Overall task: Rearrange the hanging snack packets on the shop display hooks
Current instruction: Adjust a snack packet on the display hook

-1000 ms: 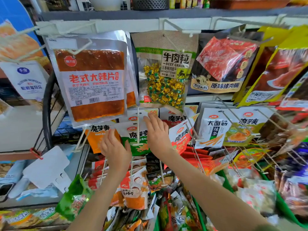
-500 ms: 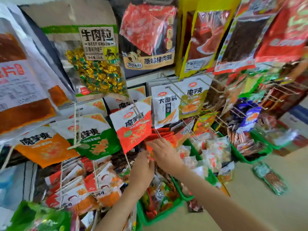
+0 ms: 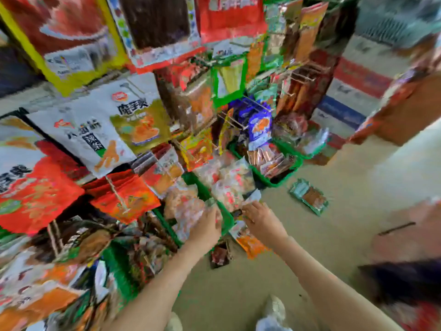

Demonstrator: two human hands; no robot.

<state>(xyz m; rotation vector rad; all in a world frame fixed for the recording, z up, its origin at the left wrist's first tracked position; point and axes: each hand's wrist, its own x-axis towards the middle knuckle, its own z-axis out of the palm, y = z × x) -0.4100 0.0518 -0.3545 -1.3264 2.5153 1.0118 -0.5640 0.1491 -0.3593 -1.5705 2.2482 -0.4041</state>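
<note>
The view is blurred by motion. My left hand (image 3: 207,224) grips a clear snack packet (image 3: 188,211) with pinkish contents at the front of a green basket (image 3: 226,219). My right hand (image 3: 260,219) is beside it at the basket's right corner, fingertips against the packets there; blur hides whether they pinch anything. Above on the left, a white packet (image 3: 90,137) and red-orange packets (image 3: 128,197) hang on wire hooks (image 3: 235,120).
A second green basket (image 3: 274,181) of packets sits further right. One green-edged packet (image 3: 309,197) lies on the floor, with an orange packet (image 3: 251,246) and a dark one (image 3: 219,255) below my hands. More hanging packets crowd the left. Bare floor lies right.
My view has swung right and down. Both hands moved from the hanging red packets down and right to the green basket, where my left hand now grips a clear packet.
</note>
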